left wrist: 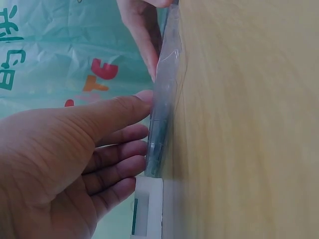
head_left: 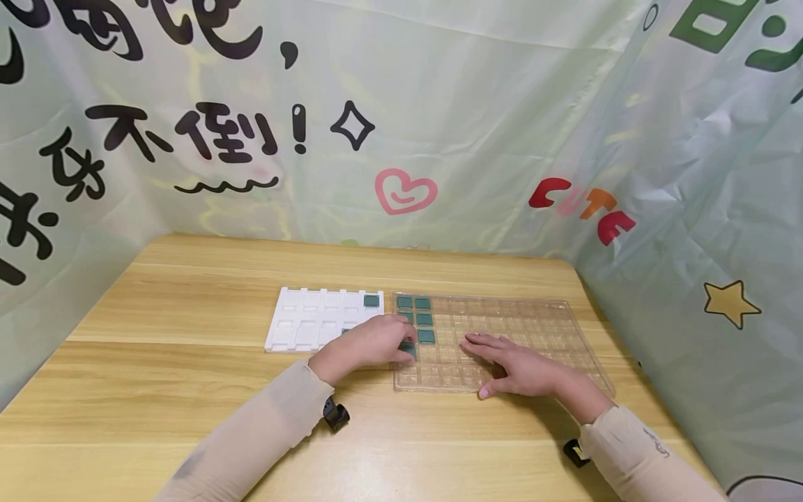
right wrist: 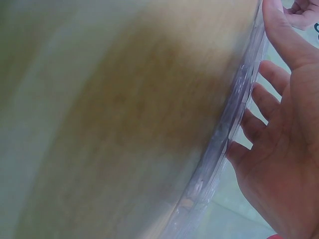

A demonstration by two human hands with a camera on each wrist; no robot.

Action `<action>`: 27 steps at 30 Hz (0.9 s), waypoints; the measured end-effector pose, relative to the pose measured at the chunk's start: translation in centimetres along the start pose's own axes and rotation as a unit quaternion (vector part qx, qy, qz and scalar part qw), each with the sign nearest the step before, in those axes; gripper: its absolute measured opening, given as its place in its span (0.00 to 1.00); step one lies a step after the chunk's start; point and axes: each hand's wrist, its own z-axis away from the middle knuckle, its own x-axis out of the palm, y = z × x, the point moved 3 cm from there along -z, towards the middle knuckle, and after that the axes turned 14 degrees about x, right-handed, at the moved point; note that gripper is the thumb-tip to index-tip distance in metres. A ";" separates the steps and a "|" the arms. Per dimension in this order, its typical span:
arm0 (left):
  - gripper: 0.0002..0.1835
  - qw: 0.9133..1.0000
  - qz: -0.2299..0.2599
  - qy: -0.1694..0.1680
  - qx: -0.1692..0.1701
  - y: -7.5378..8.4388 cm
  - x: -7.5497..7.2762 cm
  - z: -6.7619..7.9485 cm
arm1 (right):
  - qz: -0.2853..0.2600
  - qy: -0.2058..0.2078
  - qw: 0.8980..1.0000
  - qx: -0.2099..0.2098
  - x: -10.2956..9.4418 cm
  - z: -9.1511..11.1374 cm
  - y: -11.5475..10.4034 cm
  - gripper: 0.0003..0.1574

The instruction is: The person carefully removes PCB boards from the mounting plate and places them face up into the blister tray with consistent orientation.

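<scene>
A clear plastic tray (head_left: pixel 502 307) with many small pockets lies on the table. Several square green chips (head_left: pixel 424 319) fill pockets at its left end. My left hand (head_left: pixel 375 339) reaches over that end, thumb and bent fingertips at the two sides of a green chip (head_left: pixel 409 351) in the left column. In the left wrist view, the fingertips (left wrist: pixel 134 164) are right at the tray's surface. My right hand (head_left: pixel 523 366) rests with fingers spread on the tray's front middle part, thumb over the near edge. In the right wrist view its fingers (right wrist: pixel 266 102) lie along the tray.
Beside the clear tray on the left is a white tray (head_left: pixel 297 338) with shallow pockets. One green chip (head_left: pixel 371 300) sits in its back right pocket, and another is partly hidden by my left hand. A printed cloth (head_left: pixel 314 223) hangs behind the wooden table (head_left: pixel 157 390).
</scene>
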 end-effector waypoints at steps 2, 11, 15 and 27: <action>0.17 1.000 0.002 -0.001 0.000 0.0 0.0 0.0 | 0.000 -0.001 1.000 0.001 0.0 0.0 0.0 0.55; 0.19 1.000 0.025 0.004 0.003 0.0 -0.4 0.1 | -0.007 -0.009 1.000 0.005 0.0 0.0 0.1 0.55; 0.19 0.999 0.036 0.018 0.014 -0.2 -0.8 0.3 | -0.001 -0.005 1.000 0.001 0.0 0.0 0.2 0.55; 0.23 0.997 0.060 0.033 0.033 -0.4 -1.8 1.6 | 0.000 -0.011 1.000 0.003 -0.1 -0.1 0.1 0.55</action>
